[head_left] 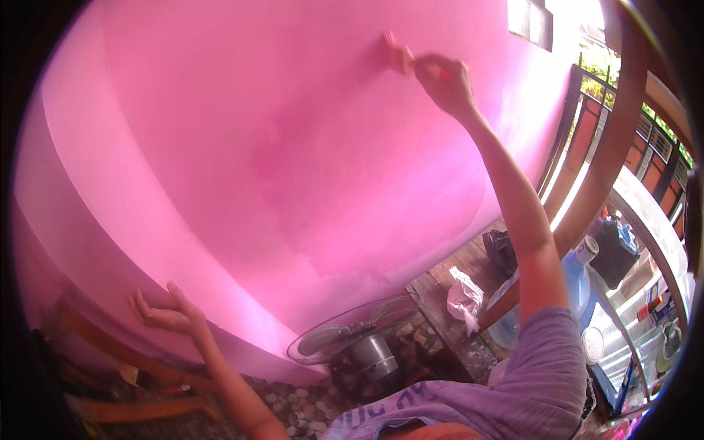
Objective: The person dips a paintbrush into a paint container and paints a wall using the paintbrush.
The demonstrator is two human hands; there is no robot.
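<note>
My right hand [446,82] is raised high on the pink wall [220,110], its fingers closed round the handle of a paintbrush [400,57]. The brush's bristles point up and left and seem to touch the wall. Darker pink patches show below the brush, with paler pink around them. Down at the left, my left hand [170,314] is held out near the edge of the pink pillar, fingers apart and curled a little, with nothing in it.
An electric fan [359,337] stands at the wall's foot, beside pebbles [293,407]. A white cloth [464,299] lies on wooden boards. To the right are a brown curved post [598,183], a blue water jug [576,282] and a cluttered table. Wooden furniture [139,407] sits lower left.
</note>
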